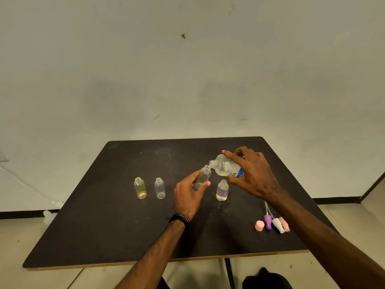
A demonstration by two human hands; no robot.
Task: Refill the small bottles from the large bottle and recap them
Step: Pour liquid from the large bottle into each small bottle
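My right hand (253, 173) grips the large clear bottle (224, 166) with a blue label, tipped over to the left so its open mouth meets the neck of a small clear bottle (203, 177). That small bottle is lifted and tilted in my left hand (188, 196). Three more small bottles stand uncapped on the black table (116, 226): a yellow one (140, 188), a clear one (160, 188) and a purple-tinted one (222, 190) holding some liquid just below the large bottle.
Several spray caps with thin tubes lie at the table's right front: pink (259, 225), purple (268, 221), white (278, 225) and another pink (284, 224). A wall stands just behind the table. Pale floor surrounds it.
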